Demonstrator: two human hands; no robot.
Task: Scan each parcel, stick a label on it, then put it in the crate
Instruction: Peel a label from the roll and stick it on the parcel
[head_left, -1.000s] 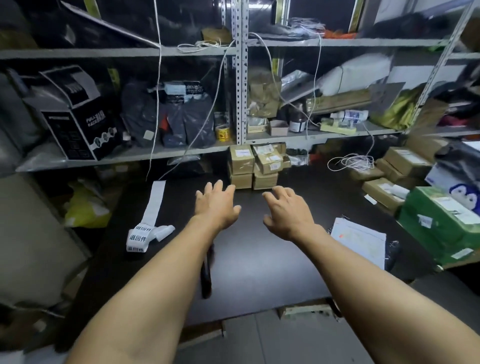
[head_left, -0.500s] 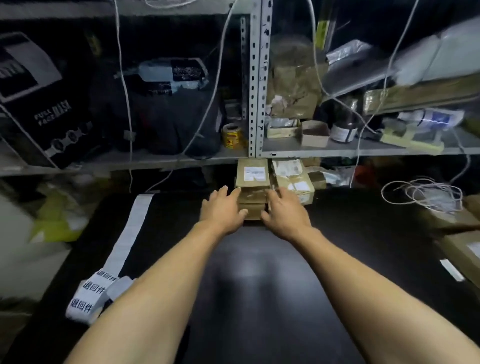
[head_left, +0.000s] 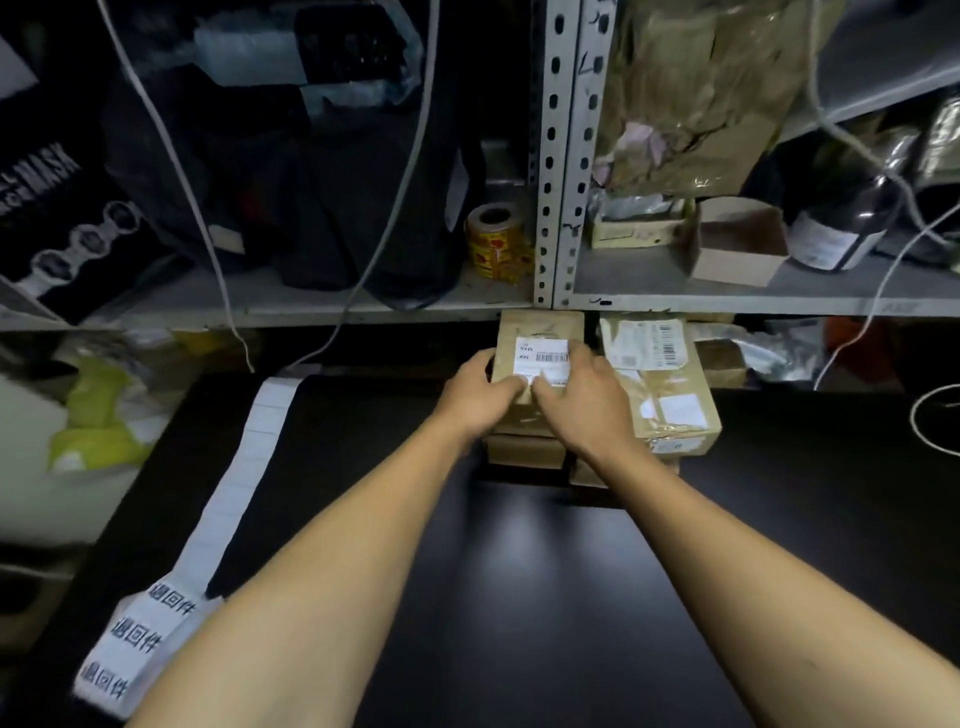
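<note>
Since both the left hand (head_left: 480, 397) and right hand (head_left: 582, 397) curl their fingers round the top cardboard parcel (head_left: 540, 358), mid-frame under the shelf (head_left: 727, 299), it looks small, stiff and light, best held by its sides.

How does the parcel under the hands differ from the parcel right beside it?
The held parcel is gripped by the left hand and the right hand; the neighbouring parcel is untouched. The held parcel carries one white label; the neighbouring parcel carries several and glossy tape. Both are brown cardboard atop stacks.
</note>
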